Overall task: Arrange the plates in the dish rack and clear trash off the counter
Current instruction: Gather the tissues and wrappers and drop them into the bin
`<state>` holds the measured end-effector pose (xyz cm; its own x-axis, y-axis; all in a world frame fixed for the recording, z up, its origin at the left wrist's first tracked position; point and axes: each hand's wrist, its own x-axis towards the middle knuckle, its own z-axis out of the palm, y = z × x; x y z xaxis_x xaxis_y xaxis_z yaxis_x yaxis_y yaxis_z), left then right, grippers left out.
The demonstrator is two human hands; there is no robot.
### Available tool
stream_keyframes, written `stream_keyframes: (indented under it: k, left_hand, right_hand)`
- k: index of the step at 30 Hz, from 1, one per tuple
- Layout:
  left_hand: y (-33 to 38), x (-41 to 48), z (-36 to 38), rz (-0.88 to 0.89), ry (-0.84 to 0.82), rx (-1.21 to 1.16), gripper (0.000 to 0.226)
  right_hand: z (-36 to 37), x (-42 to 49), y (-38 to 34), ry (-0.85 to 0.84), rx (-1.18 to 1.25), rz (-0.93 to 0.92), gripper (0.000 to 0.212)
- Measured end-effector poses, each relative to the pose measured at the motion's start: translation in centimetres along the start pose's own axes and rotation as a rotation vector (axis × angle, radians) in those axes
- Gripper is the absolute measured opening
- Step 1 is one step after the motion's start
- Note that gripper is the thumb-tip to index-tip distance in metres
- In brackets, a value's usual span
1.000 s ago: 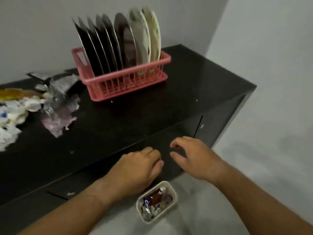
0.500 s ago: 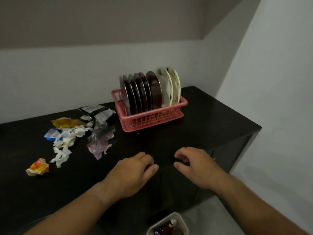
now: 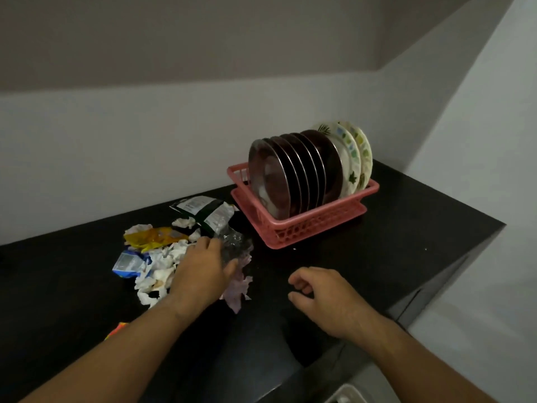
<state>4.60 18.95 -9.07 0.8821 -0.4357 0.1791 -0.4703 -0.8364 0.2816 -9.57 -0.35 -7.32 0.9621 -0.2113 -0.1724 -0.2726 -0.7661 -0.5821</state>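
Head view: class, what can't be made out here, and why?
All in the head view:
Left hand: its grip on the trash pile is hidden beneath it.
Orange wrapper: mostly behind the left forearm.
White container: cut by the bottom edge.
Green packet: print too blurred to read.

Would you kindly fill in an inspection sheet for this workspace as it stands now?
Surface: dark glossy counter, a few pale specks.
Job's things: plates stand on edge in the pink dish rack; trash pile of wrappers and crumpled paper lies left of it.
Clutter: orange scrap by the left forearm, apart from the pile.
Grips: left hand lies palm down on the trash pile; right hand loosely curled, holding nothing.
Cables: nothing seen.
Surroundings: pale walls; white container at the bottom edge, off the counter.
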Motion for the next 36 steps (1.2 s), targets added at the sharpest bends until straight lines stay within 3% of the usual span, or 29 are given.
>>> stream_keyframes:
  k: [5,10,12,15,16,20,25,31,36]
  left_hand:
    - [-1.8,3.2,3.2,-0.051,-0.201,-0.022,0.074]
    - [-2.0,3.3,4.3,0.115,-0.300,0.003,0.078]
    - [-2.1,3.6,3.7,0.193,-0.277,-0.016,0.068]
    - [-2.2,4.2,2.0,0.208,-0.143,-0.185,0.036]
    - [-2.1,4.4,1.3,0.191,-0.108,-0.237,0.032]
    - [-2.5,5.2,-1.8,0.158,-0.097,-0.275,0.056]
    - [-3.7,5.1,-3.4,0.150,0.082,-0.276,0.015]
    - [-4.6,3.8,-5.0,0.121,0.065,-0.386,0.004]
    - [-5.2,2.8,-5.5,0.075,-0.044,-0.448,0.043]
  right_hand:
    - [1.5,0.7,-1.5,0.031,-0.012,0.018,0.030]
    - [2.1,1.1,-1.7,0.040,-0.026,0.072,0.031]
    - [2.4,1.3,-1.8,0.042,-0.028,0.077,0.030]
    - [2.7,2.1,-2.6,0.051,-0.032,0.042,0.029]
    - [2.8,2.4,-2.9,0.048,-0.033,0.028,0.029]
    - [3.7,3.7,-4.7,0.024,-0.011,-0.011,0.030]
    - [6.2,4.7,-6.7,-0.090,-0.108,-0.109,0.045]
    - [10.5,6.1,-8.7,-0.155,-0.323,-0.252,0.075]
    - [15.1,6.1,-6.8,-0.119,-0.590,-0.379,0.055]
